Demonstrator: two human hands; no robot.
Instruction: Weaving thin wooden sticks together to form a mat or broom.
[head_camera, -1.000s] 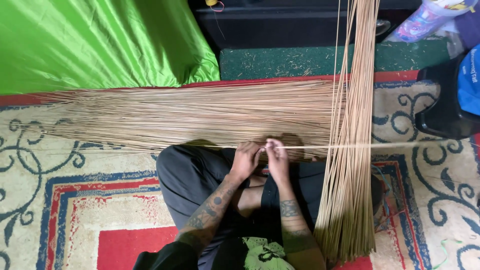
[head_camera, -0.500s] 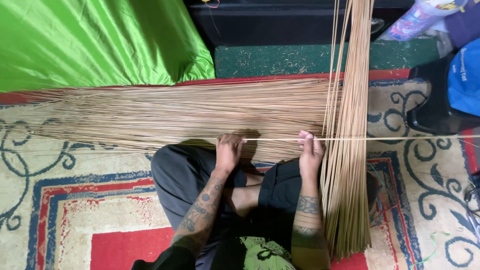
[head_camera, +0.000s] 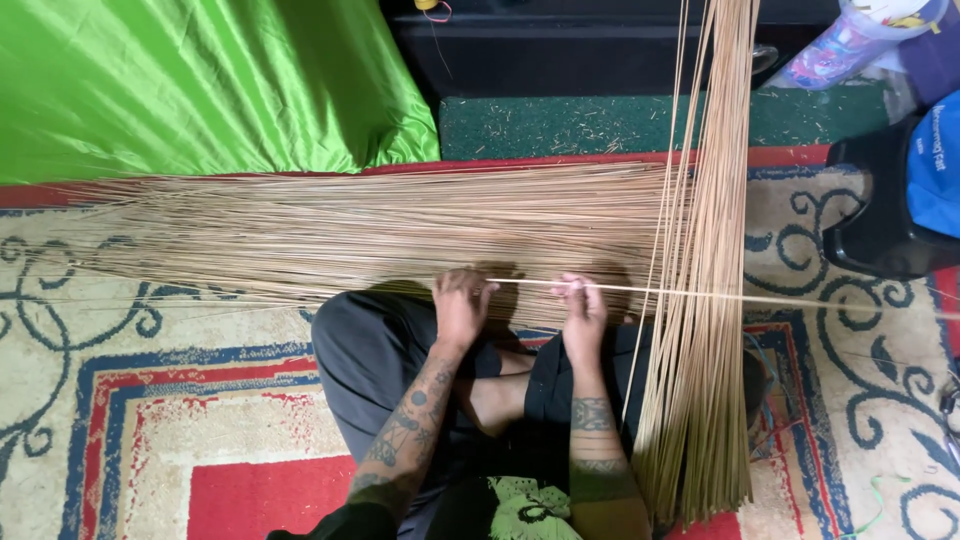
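1. Head view, looking straight down: seated cross-legged on a patterned rug (head_camera: 150, 420), knees under the work.
2. Left hand (head_camera: 462, 305) closed over one thin stick (head_camera: 530, 284), fingers curled and pinching it near its left end.
3. Right hand (head_camera: 583, 308) pinching the same stick a little farther along, thumb and fingers pressed together on it.
4. Stick held level between both hands, just above the lap, running on rightward across the upright bundle (head_camera: 700, 300) and out over the rug.
5. Flat sheaf (head_camera: 380, 225) of like sticks lying crosswise just beyond the hands, fanned toward the left, touching the bundle on the right.
6. Upright bundle standing past the right knee, reaching from the rug's red border to the top edge of the view.
7. Likely handling: very light, springy, thin enough to snap if bent sharply; smooth, so apt to slide through a loose pinch. Best taken close together near one end, as now, with the long free tail left to flex.
8. Green cloth (head_camera: 200, 90) at upper left; blue bag (head_camera: 935, 165) at the right edge, well apart from the hands.
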